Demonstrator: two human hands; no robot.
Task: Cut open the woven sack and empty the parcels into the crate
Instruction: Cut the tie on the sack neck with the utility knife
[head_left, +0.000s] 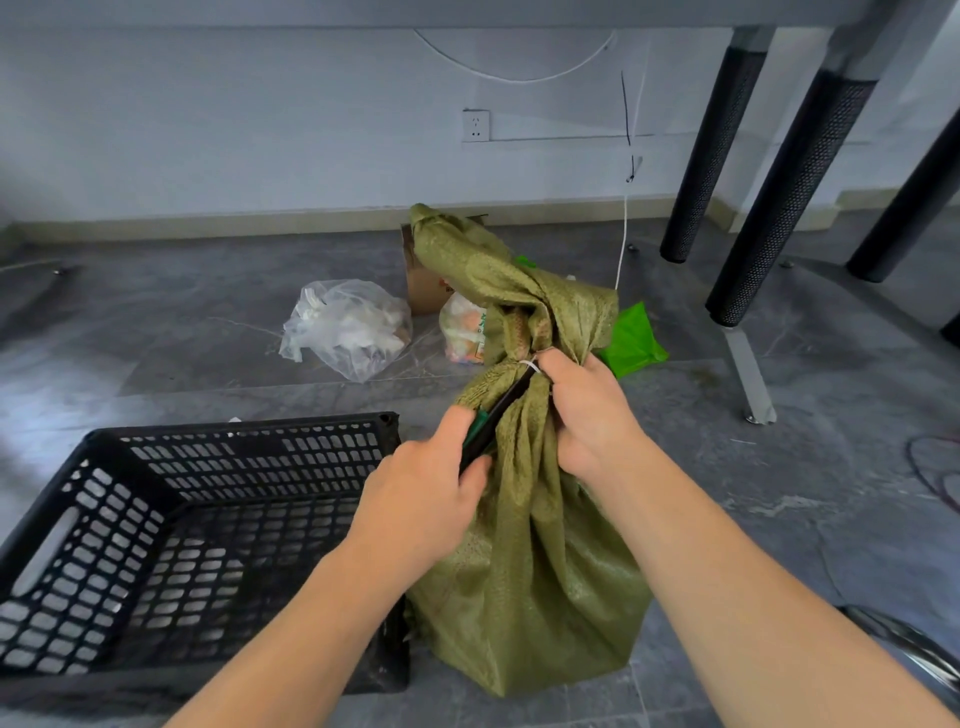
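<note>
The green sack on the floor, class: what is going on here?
A person holds the green woven sack upright on the floor. The right hand grips its bunched neck at the white tie, and the left hand holds a dark cutter with its tip at that tie. The sack is tied shut. The black crate beside it looks empty.

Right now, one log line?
left hand: black-green cutter at white tie | right hand: grips olive woven sack | black plastic crate: beside sack

Grey floor (779, 493) bears black crate (249, 432), olive woven sack (535, 571), clear plastic bag (348, 327), cardboard box (423, 291), green bag (635, 340)
</note>
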